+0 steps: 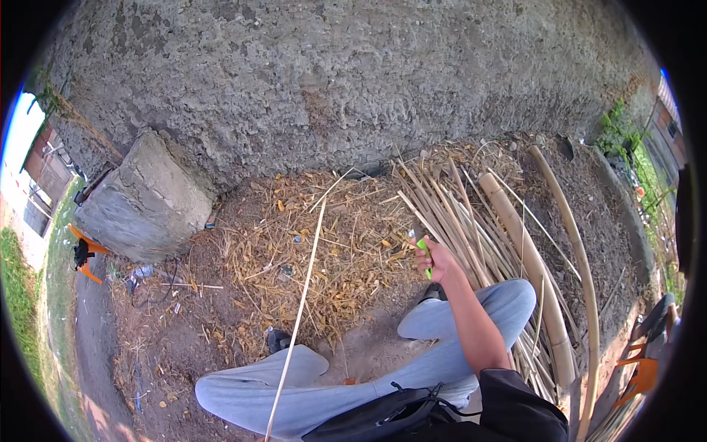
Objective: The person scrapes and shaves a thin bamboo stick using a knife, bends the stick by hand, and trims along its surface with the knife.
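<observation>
My right hand [434,261] is closed round the green handle of a knife [421,241], whose dark blade points up and away from me. It is held above the left edge of a pile of split bamboo strips [460,221]. A long pale strip [302,302] runs from the lower edge of the view, across my left leg, to the litter near the wall, where its far end is bent. My left hand is not in view.
A rough grey wall [353,81] stands ahead. At the left is a concrete block [147,199]. Thick bamboo poles [530,272] lie at my right. Dry shavings [339,265] cover the ground between my legs and the wall. Orange objects [641,376] show at the lower right.
</observation>
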Demonstrator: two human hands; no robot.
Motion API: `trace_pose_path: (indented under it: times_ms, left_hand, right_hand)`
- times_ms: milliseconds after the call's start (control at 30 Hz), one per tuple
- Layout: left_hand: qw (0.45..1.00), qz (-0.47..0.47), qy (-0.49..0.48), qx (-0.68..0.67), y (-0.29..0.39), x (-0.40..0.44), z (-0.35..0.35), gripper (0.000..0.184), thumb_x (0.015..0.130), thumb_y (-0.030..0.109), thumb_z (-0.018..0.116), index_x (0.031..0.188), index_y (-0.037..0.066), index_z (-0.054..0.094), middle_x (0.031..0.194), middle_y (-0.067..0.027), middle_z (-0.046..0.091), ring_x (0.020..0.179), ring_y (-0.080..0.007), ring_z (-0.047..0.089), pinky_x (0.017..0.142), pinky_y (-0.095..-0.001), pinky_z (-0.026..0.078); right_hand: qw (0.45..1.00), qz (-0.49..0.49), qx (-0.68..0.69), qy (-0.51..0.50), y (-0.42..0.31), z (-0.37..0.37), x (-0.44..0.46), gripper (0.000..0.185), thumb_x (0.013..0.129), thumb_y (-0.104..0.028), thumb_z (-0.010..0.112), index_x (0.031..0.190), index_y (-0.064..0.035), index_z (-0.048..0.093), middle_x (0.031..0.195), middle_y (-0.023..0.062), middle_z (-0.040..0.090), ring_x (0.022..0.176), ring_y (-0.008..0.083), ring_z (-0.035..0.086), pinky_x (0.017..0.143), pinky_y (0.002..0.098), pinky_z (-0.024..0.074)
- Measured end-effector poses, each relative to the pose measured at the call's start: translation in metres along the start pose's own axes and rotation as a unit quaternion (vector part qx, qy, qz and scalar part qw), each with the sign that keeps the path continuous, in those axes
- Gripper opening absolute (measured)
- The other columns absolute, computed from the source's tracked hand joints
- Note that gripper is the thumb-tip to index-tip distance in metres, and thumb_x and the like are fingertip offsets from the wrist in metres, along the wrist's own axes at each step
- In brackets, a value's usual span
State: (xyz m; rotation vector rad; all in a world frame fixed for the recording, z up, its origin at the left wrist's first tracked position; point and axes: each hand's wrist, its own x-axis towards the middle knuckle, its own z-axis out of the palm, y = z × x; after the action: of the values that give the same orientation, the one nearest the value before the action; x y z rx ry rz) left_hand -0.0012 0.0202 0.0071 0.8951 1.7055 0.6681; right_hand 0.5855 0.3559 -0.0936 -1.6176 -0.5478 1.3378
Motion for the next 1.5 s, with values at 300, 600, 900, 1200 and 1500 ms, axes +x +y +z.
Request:
trace_pose_path:
  times_ms: [300, 600, 900, 1200, 1500]
  left_hand:
    - [0.991, 0.037, 0.105, 0.073, 0.001, 0.020, 0.018, 0.033, 0.099, 0.029, 0.062, 0.118, 0.003, 0.072, 0.060, 0.0089, 0.041, 0.053, -0.0034, 0.036, 0.047, -0.0246, 0.029]
    - [0.980, 0.109, 0.123, 0.114, 0.013, 0.041, 0.037, 0.035, 0.098, 0.028, 0.063, 0.118, 0.001, 0.071, 0.061, 0.0069, 0.042, 0.056, -0.0052, 0.039, 0.048, -0.0260, 0.032]
    - [0.961, 0.225, 0.121, 0.105, 0.069, 0.071, 0.095, 0.029, 0.095, 0.014, 0.067, 0.119, -0.001, 0.070, 0.072, 0.0012, 0.055, 0.063, -0.0062, 0.045, 0.056, -0.0244, 0.039]
    - [0.949, 0.292, 0.101, 0.069, 0.117, 0.090, 0.154, 0.025, 0.087, 0.004, 0.072, 0.111, -0.003, 0.071, 0.071, -0.0048, 0.058, 0.062, -0.0102, 0.048, 0.057, -0.0269, 0.038]
    - [0.961, 0.265, 0.051, 0.060, 0.110, 0.103, 0.166, 0.020, 0.090, 0.006, 0.071, 0.106, -0.005, 0.069, 0.073, -0.0054, 0.061, 0.064, -0.0088, 0.053, 0.058, -0.0263, 0.041]
  right_hand:
    - [0.734, -0.268, -0.618, 0.084, 0.004, 0.014, -0.011, 0.032, 0.091, -0.025, 0.065, 0.123, -0.0210, 0.068, 0.098, 0.0129, 0.070, 0.081, 0.0339, 0.070, 0.073, 0.0478, 0.0535]
    - [0.764, -0.520, -0.323, 0.204, -0.042, 0.045, -0.070, 0.031, 0.094, -0.021, 0.062, 0.123, -0.0120, 0.067, 0.092, 0.0181, 0.070, 0.079, 0.0407, 0.067, 0.070, 0.0485, 0.0533]
    - [0.909, -0.337, -0.241, 0.054, -0.025, 0.055, -0.095, 0.031, 0.100, -0.028, 0.058, 0.112, -0.0035, 0.072, 0.070, 0.0102, 0.065, 0.061, 0.0147, 0.057, 0.058, 0.0349, 0.0446]
    - [0.889, -0.388, -0.230, -0.079, 0.018, 0.113, -0.193, 0.025, 0.098, -0.023, 0.063, 0.112, -0.0049, 0.071, 0.072, 0.0087, 0.063, 0.057, 0.0135, 0.056, 0.051, 0.0322, 0.0437]
    - [0.826, -0.471, -0.292, -0.105, 0.051, 0.125, -0.197, 0.030, 0.092, -0.021, 0.069, 0.120, -0.0107, 0.066, 0.088, 0.0094, 0.069, 0.067, 0.0301, 0.067, 0.056, 0.0407, 0.0542]
